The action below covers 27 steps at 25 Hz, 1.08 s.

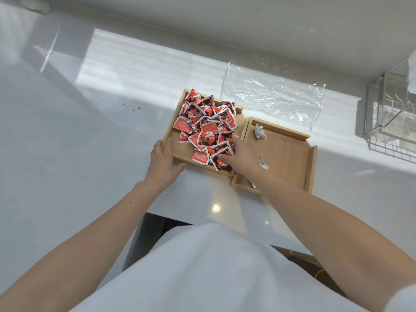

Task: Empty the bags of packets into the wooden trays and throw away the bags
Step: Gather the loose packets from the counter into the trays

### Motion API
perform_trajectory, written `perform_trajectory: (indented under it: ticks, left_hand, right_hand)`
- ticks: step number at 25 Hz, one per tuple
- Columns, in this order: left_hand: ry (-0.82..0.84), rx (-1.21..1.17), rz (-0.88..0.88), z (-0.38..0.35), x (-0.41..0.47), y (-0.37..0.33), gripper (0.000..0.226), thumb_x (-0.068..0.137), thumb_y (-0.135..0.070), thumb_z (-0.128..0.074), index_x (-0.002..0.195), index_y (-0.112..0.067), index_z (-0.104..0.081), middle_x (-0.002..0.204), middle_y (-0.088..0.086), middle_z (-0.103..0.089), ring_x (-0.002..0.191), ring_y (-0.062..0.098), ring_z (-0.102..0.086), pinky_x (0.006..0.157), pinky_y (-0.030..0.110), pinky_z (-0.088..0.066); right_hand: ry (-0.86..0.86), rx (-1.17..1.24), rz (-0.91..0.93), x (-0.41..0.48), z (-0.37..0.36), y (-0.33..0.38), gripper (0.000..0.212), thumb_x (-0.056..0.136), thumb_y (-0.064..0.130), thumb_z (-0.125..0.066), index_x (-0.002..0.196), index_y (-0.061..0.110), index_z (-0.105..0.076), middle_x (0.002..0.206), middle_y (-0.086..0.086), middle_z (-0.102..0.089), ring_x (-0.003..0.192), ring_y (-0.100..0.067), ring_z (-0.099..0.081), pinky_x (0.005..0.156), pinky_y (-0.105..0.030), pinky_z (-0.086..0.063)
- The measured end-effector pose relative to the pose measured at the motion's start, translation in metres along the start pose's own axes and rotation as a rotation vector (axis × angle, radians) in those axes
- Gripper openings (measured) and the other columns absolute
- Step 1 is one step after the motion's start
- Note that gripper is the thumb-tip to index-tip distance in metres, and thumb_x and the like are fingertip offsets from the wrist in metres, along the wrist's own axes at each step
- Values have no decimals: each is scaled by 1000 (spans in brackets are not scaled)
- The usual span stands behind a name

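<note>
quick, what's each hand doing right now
Left hand: open, resting on a corner of the left wooden tray.
Right hand: open, fingers on the red packets.

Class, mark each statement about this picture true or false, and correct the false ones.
1. The red packets are piled in the left tray. True.
2. The right tray is full of packets. False: it holds only a crumpled scrap and a small bit.
3. The clear bag lies on the counter behind the trays. True.
4. The left hand holds the bag. False: it rests on the left tray's rim.
5. The right hand touches the packets. True.
</note>
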<state>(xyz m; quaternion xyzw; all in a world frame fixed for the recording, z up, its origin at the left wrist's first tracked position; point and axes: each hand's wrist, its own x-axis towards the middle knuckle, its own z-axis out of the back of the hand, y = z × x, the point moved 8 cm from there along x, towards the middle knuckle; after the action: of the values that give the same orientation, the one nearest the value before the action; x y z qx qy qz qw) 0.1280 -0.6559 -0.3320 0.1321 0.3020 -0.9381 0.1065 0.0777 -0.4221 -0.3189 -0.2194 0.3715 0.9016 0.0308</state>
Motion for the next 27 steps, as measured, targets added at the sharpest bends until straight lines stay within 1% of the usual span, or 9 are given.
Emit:
perform_trajectory:
  ticks: [3, 5, 9, 14, 16, 18, 21, 24, 27]
  left_hand:
    - [-12, 6, -9, 0, 0, -5, 85, 85, -28, -72, 151, -13, -19, 152, 22, -20, 138, 40, -25, 108, 47, -34]
    - [-32, 35, -7, 1, -3, -5, 84, 86, -30, -70, 150, -11, -19, 150, 23, -23, 135, 41, -30, 105, 48, -37]
    - [-79, 95, -52, 8, -6, -13, 77, 88, -33, -67, 147, -7, -25, 145, 25, -32, 129, 43, -37, 102, 49, -38]
    - [-113, 88, -157, 10, 4, -64, 65, 93, -34, -58, 146, -6, -33, 150, 21, -36, 137, 38, -34, 111, 49, -32]
    - [-110, 55, -261, 8, 8, -104, 59, 97, -33, -52, 147, -6, -34, 150, 20, -37, 138, 35, -33, 112, 48, -31]
    - [-107, 25, -375, 7, 13, -152, 55, 100, -34, -47, 146, -8, -35, 147, 18, -40, 136, 32, -36, 111, 47, -32]
    - [-119, -16, -519, 6, 13, -241, 53, 101, -36, -44, 146, -11, -36, 147, 15, -41, 133, 30, -41, 109, 46, -36]
    - [-182, -22, -645, 5, 3, -336, 51, 101, -37, -44, 145, -12, -39, 146, 13, -44, 132, 31, -42, 105, 42, -38]
    - [-252, 14, -735, -3, -13, -426, 50, 100, -36, -46, 142, -10, -43, 140, 14, -50, 127, 33, -46, 102, 40, -36]
  right_hand:
    - [-66, -206, 72, -1, 1, 3, 38, 85, 36, -71, 115, 19, -56, 114, 1, -66, 103, -19, -61, 83, -41, -53]
    - [-77, -250, 104, -2, -2, 4, 38, 85, 38, -69, 116, 19, -57, 114, -1, -64, 104, -20, -59, 85, -42, -52]
    - [-113, -173, 64, -9, 5, -2, 40, 87, 34, -68, 122, 17, -58, 115, -2, -62, 106, -20, -58, 89, -42, -51]
    - [-207, -61, 85, -23, 44, -5, 33, 94, 33, -59, 123, 17, -58, 103, 4, -60, 96, -15, -58, 87, -40, -53]
    - [-262, -27, 100, -31, 74, -8, 32, 96, 34, -56, 123, 17, -58, 103, 4, -61, 92, -12, -59, 84, -37, -54]
    - [-343, -29, 114, -41, 113, -13, 31, 97, 36, -55, 123, 19, -57, 106, 3, -63, 93, -10, -59, 82, -32, -52]
    - [-476, 0, 156, -61, 183, -24, 32, 96, 32, -56, 126, 18, -55, 112, -2, -60, 105, -16, -58, 93, -39, -49]
    - [-603, -40, 228, -84, 261, -38, 37, 97, 30, -57, 131, 16, -53, 119, -6, -57, 113, -19, -55, 99, -38, -44]
    - [-707, -111, 297, -109, 347, -60, 44, 96, 27, -59, 136, 11, -50, 127, -13, -56, 120, -27, -53, 103, -40, -40]
